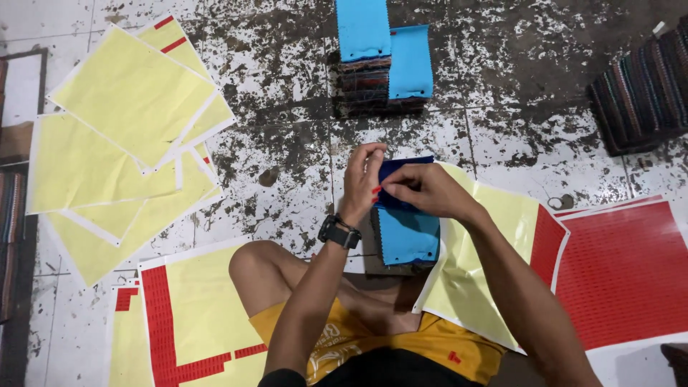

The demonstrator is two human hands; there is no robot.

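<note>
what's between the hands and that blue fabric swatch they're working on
Nothing visible. The left hand and right hand both already touch the dark blue swatch directly, with a small red sticker pinched at the fingertips.

floor (287, 86): pale, heavily stained with dark blotches | yellow sheets (122, 143): lay fanned and overlapping at upper left | red sticker sheet (623, 272): lay flat at right | swatch stack with blue covers (383, 61): sat at top centre | striped fabric pile (645, 86): rested at upper right
</note>
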